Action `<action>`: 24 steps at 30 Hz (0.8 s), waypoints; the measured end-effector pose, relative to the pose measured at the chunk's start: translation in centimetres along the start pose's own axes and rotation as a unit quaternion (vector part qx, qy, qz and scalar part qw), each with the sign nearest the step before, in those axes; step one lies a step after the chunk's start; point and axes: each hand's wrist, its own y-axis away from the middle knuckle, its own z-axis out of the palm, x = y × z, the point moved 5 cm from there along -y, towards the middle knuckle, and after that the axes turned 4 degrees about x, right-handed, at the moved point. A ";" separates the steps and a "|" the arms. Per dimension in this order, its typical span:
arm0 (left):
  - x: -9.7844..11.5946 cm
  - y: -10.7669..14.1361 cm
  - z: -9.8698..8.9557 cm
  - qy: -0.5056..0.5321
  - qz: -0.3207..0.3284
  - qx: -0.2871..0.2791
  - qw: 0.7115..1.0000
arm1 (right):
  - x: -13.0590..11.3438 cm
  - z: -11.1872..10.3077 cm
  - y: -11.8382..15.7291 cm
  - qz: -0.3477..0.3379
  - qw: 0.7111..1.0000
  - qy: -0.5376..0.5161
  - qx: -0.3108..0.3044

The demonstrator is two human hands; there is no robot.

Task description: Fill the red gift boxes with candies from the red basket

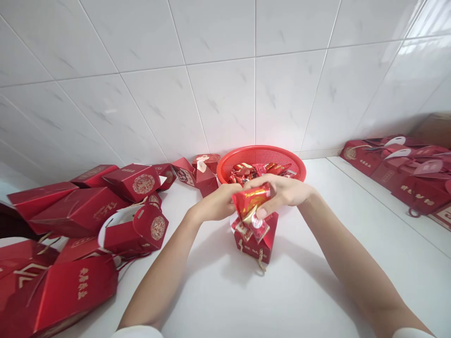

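Near the middle of the white table stands a small red box (252, 251) with gold lettering and twisted cord handles. Above it, my right hand (282, 191) is closed on several red and gold wrapped sweets (251, 202). My left hand (222, 201) is at the box's upper left side, fingers curled; what they hold, if anything, is hidden behind the sweets. Just behind both hands sits a red plastic basket (260, 152) with more wrapped sweets (246, 170) in it.
Many red gift boxes (79, 211) are piled along the left side. More red boxes (398, 169) stand in rows at the right, with a brown carton (435, 129) behind them. A tiled wall (225, 103) rises behind the white table (225, 300).
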 end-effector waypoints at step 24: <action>1.0 1.5 3.8 -0.157 0.018 -0.004 0.987 | 2.2 -0.4 7.4 0.105 0.992 -0.060 -0.046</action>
